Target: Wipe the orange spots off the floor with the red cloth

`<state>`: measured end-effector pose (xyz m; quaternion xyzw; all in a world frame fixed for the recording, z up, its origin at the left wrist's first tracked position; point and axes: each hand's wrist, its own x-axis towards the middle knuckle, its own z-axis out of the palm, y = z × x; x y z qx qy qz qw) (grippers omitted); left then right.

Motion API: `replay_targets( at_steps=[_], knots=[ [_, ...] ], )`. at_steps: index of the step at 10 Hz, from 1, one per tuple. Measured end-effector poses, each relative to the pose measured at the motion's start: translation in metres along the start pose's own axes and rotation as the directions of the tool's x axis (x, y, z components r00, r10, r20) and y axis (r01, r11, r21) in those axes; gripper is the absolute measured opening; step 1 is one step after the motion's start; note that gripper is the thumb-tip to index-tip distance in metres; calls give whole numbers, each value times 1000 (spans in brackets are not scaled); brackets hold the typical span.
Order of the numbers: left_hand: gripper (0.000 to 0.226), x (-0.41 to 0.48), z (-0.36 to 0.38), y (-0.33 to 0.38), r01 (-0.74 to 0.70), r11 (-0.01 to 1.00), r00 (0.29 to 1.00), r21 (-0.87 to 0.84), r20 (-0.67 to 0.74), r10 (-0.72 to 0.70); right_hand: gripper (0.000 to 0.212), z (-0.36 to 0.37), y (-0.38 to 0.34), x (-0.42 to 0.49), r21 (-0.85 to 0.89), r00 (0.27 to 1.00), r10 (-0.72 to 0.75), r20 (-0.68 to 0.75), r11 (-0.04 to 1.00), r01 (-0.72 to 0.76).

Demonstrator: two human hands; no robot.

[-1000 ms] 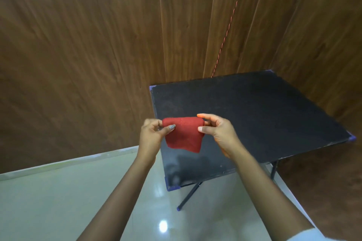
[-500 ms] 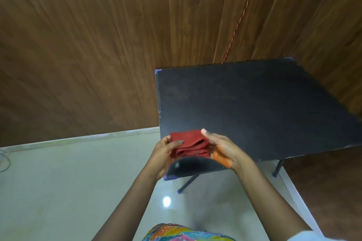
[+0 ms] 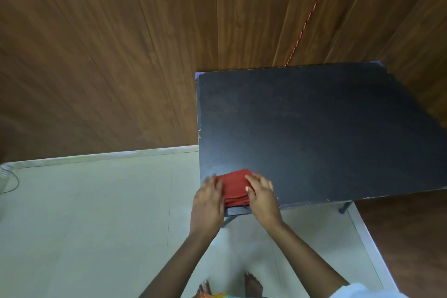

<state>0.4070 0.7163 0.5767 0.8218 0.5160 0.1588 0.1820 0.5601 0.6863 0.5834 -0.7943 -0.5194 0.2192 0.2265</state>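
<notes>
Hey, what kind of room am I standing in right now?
Probably an indoor room corner, home or office: wood-panelled walls, a pale glossy tiled floor, and a small black folding table pushed against the wall.

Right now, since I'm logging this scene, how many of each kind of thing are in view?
Folded red cloth: 1
Black square table: 1
Bare hands: 2 (left, right)
Bare feet: 2 ()
Thin red cord on the wooden wall: 1
Total: 7
</notes>
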Motion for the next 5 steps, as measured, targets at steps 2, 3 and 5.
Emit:
replay_targets(
  at_steps=[2, 3, 5],
  knots=[
    [49, -4, -7, -31, -333, 873, 920, 357, 328, 217, 49, 9, 7, -23, -489, 970, -4, 242, 863, 126],
    [56, 1, -8, -36, -339, 908, 861, 247, 469, 194, 50, 7, 5, -24, -449, 959, 58, 276, 891, 75],
    [41, 26, -52, -15, -193, 974, 929, -121, 297, 221, 34, -26, -20, -20, 295, 997, 48, -63, 955, -28]
  ],
)
